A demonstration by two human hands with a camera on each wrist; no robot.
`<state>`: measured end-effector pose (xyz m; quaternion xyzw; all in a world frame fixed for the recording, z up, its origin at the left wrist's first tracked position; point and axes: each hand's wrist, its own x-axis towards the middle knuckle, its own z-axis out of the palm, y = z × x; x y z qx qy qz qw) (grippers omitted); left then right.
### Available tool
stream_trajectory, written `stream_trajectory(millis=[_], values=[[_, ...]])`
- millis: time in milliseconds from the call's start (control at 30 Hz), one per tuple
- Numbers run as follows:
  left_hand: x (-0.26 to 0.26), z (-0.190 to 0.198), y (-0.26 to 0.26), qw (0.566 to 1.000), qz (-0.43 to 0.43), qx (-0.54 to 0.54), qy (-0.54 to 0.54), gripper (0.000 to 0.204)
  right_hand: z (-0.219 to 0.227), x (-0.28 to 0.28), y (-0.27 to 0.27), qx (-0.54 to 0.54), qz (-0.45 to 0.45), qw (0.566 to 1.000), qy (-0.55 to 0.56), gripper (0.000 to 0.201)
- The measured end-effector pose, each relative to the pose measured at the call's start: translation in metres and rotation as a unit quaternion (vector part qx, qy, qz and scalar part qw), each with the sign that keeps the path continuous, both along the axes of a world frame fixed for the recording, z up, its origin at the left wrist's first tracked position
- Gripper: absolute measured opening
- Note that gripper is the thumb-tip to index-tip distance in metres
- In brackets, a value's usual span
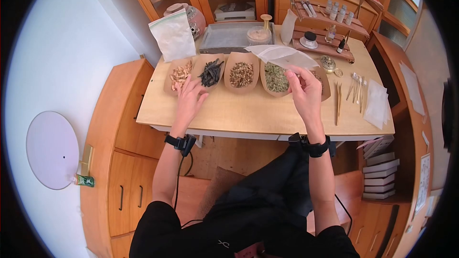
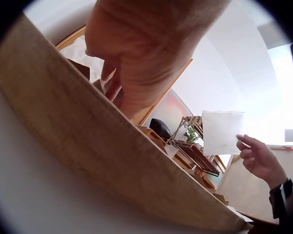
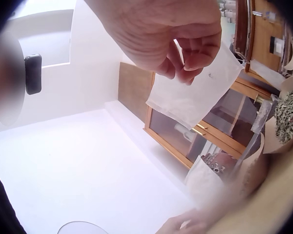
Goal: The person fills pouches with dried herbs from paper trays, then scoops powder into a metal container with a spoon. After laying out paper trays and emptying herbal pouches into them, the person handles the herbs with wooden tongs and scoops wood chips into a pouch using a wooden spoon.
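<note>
In the head view, my right hand (image 1: 307, 90) pinches a thin white pouch (image 1: 282, 56) by its edge above the paper trays. The pouch (image 3: 195, 92) hangs flat from thumb and fingers in the right wrist view. My left hand (image 1: 190, 100) reaches into the leftmost paper tray, its fingertips at the pale brown dried slices (image 1: 180, 74). Beside it stand trays of dark dried strips (image 1: 211, 72), brown chopped bits (image 1: 241, 75) and green dried herb (image 1: 276, 77). One more tray (image 1: 326, 91) at the right is partly hidden by the right hand.
A white zip bag (image 1: 173, 36) stands behind the left trays, near a grey metal tray (image 1: 222, 38). At the right lie wooden tweezers (image 1: 338, 104), several small tools (image 1: 357, 88) and more white pouches (image 1: 377, 105). A wooden rack (image 1: 330, 16) with small bottles stands at the back.
</note>
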<state>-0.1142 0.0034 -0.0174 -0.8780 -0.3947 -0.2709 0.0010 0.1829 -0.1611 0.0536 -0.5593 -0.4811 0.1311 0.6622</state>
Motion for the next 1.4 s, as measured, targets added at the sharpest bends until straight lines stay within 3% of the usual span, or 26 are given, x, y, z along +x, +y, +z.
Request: stream_trajectory(millis=[200, 533, 633, 700, 733, 767, 800, 833, 900, 933, 1000, 1033, 1100, 1133, 1200, 1300, 1400], values=[[0.011, -0.001, -0.003, 0.995, -0.085, -0.050, -0.032, 0.027, -0.002, -0.001, 0.002, -0.012, -0.002, 1.000, -0.001, 0.019], [0.022, 0.006, -0.006, 0.995, -0.072, -0.039, -0.052, 0.022, -0.012, 0.001, 0.007, -0.037, -0.003, 0.999, 0.008, 0.018], [0.037, 0.025, -0.018, 0.978, -0.108, -0.108, -0.139, 0.024, -0.010, -0.003, 0.011, -0.024, 0.011, 0.999, 0.027, 0.018], [0.059, 0.037, -0.026, 0.862, -0.205, -0.331, -0.324, 0.031, -0.007, -0.007, 0.014, -0.029, 0.013, 0.999, 0.025, 0.018], [0.072, 0.040, -0.028, 0.860, -0.206, -0.332, -0.329, 0.031, -0.004, -0.010, 0.016, -0.028, 0.017, 0.999, 0.027, 0.018], [0.084, 0.043, -0.030, 0.749, -0.248, -0.453, -0.415, 0.046, -0.001, -0.014, 0.017, -0.030, 0.016, 0.999, 0.023, 0.018], [0.097, 0.046, -0.031, 0.610, -0.283, -0.558, -0.486, 0.061, 0.001, -0.017, 0.019, -0.024, 0.025, 0.999, 0.026, 0.019], [0.110, 0.050, -0.030, 0.608, -0.286, -0.557, -0.488, 0.061, 0.004, -0.020, 0.021, -0.016, 0.032, 0.999, 0.029, 0.019], [0.135, 0.057, -0.026, 0.389, -0.397, -0.660, -0.505, 0.087, 0.007, -0.026, 0.024, -0.008, 0.038, 0.999, 0.034, 0.019], [0.145, 0.053, -0.015, 0.386, -0.402, -0.661, -0.503, 0.087, 0.009, -0.029, 0.025, 0.000, 0.046, 0.998, 0.044, 0.019], [0.164, 0.044, 0.002, 0.214, -0.587, -0.657, -0.421, 0.100, 0.007, -0.031, 0.030, 0.011, 0.043, 0.998, 0.044, 0.018], [0.169, 0.043, 0.004, 0.211, -0.590, -0.658, -0.418, 0.100, 0.006, -0.031, 0.032, -0.008, 0.032, 0.999, 0.018, 0.017], [0.174, 0.044, 0.002, 0.269, -0.532, -0.664, -0.451, 0.106, 0.003, -0.028, 0.032, -0.051, 0.021, 0.997, -0.048, 0.017], [0.176, 0.046, -0.001, 0.266, -0.534, -0.664, -0.451, 0.106, 0.001, -0.027, 0.033, -0.053, 0.018, 0.997, -0.050, 0.017], [0.180, 0.049, -0.007, 0.301, -0.410, -0.660, -0.553, 0.105, -0.003, -0.030, 0.037, -0.048, 0.021, 0.998, -0.026, 0.016], [0.180, 0.041, -0.002, 0.317, -0.402, -0.649, -0.563, 0.104, -0.004, -0.035, 0.040, -0.053, 0.029, 0.998, -0.019, 0.016], [0.177, 0.033, 0.008, 0.302, -0.398, -0.644, -0.580, 0.107, -0.009, -0.036, 0.046, -0.092, 0.037, 0.994, -0.034, 0.016]])
